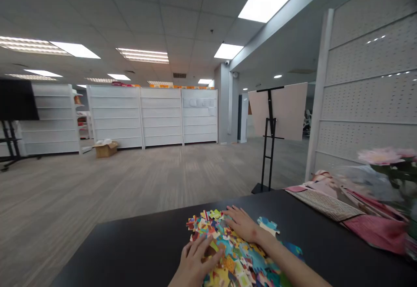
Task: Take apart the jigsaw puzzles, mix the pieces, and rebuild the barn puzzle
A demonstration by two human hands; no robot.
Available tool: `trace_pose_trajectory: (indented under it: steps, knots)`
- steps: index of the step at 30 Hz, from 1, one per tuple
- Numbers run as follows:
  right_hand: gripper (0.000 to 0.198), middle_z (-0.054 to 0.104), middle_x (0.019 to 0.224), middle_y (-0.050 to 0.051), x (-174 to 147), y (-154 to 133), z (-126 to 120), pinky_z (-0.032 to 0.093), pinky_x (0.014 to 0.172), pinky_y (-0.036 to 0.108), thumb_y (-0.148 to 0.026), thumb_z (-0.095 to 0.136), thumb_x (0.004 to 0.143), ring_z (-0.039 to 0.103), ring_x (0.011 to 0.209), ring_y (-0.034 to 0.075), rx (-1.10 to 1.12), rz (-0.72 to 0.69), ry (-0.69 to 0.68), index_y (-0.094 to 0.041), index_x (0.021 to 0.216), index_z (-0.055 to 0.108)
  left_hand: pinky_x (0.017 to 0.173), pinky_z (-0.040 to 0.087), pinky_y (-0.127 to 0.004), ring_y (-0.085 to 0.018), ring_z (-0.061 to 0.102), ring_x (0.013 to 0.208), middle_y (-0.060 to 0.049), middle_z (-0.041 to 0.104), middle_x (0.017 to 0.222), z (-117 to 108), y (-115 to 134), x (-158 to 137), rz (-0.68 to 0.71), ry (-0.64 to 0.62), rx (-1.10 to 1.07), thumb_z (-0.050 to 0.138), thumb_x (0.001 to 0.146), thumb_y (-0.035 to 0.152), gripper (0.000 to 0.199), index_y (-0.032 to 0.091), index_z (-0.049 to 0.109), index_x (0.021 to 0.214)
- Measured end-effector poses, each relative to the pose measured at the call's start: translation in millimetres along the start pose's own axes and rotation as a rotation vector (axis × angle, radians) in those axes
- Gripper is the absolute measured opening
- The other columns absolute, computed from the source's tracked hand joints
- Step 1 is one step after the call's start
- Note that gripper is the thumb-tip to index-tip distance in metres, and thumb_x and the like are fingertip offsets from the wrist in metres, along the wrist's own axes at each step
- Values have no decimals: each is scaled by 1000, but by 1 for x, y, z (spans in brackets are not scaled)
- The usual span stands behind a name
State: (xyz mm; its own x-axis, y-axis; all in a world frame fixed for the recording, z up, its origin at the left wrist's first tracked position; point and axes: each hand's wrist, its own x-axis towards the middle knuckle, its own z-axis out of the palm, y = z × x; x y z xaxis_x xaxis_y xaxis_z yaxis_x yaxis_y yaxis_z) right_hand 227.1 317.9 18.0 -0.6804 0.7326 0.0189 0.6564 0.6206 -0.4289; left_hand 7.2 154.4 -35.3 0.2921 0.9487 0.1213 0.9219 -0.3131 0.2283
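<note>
A heap of colourful jigsaw puzzle pieces (pixel 230 258) lies spread on a black table (pixel 140 252). My left hand (pixel 195 258) rests at the heap's left side, fingers spread over the pieces, grasping none that I can see. On the far right part of the heap lies my right hand (pixel 241 224), flat with fingers stretched out to the left. Just beyond my right wrist are a few blue and cream puzzle pieces (pixel 269 225), apart from the main heap. My right forearm covers part of the pile.
On the table's right lie a pink and patterned cloth bag (pixel 374 230) and pink flowers (pixel 381 156). A black stand with a board (pixel 269 148) is behind the table. White shelf panels (pixel 161 117) and a cardboard box (pixel 106 149) stand farther back.
</note>
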Motion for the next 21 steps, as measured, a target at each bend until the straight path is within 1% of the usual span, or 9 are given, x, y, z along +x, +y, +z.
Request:
trace_pose_trajectory:
  steps: [2,4,7,10,12,14,17,19,21]
  knots:
    - [51,53,151,9,-16,-2,-1,23,122,49,-53,37,101,38,146,28,30,-34,37,-25,135,62,113,31,-68,-50,20,150,-8,22,167,-7,7,-2,-91,-52,-7,78,78,51,95,47,24,155]
    - [46,66,135,8,-30,-5,-8,34,116,42,-48,35,102,53,133,25,63,-56,85,-24,125,67,114,25,-73,-53,11,150,-11,18,168,-17,14,-4,-149,-72,-22,82,65,64,113,41,21,158]
    - [48,66,133,9,-53,-9,-27,41,110,38,-46,32,102,59,125,23,102,-54,168,-23,132,62,116,20,-73,-51,9,151,-10,19,168,-33,28,-5,-160,-89,-56,77,67,67,110,38,24,158]
    - [58,50,152,13,-86,-15,-39,32,119,44,-52,36,100,44,142,27,108,-17,236,-20,147,49,119,16,-70,-46,9,153,-8,19,168,-43,44,0,-183,-106,-86,74,70,63,103,37,28,158]
    - [68,39,160,12,-111,-22,-29,28,122,50,-59,48,95,34,148,32,81,-8,232,-24,153,43,120,14,-69,-44,8,153,-7,18,168,-42,58,7,-217,-105,-95,74,70,58,100,36,29,158]
    - [76,29,166,8,-132,-27,-4,27,122,57,-55,64,88,27,151,37,14,-47,179,-35,156,36,121,12,-68,-42,8,154,-5,18,168,-37,74,17,-249,-93,-94,73,69,49,99,35,31,157]
    - [52,31,163,0,-151,-27,40,28,117,70,-36,55,98,30,148,41,-61,-109,103,-51,147,44,120,7,-70,-41,5,154,-4,16,168,-30,92,31,-241,-86,-103,69,71,36,95,36,29,158]
    - [52,33,161,0,-158,-20,53,28,117,70,-33,53,99,33,147,40,-76,-128,111,-50,148,43,119,4,-72,-40,5,154,-5,14,168,-30,94,40,-204,-126,-143,70,71,37,99,36,24,159]
    - [61,31,162,2,-166,-11,47,28,120,65,-36,58,96,30,149,39,-85,-88,133,-43,153,37,118,9,-71,-39,9,154,-8,13,168,-36,85,51,-191,-141,-179,70,75,45,100,35,19,160]
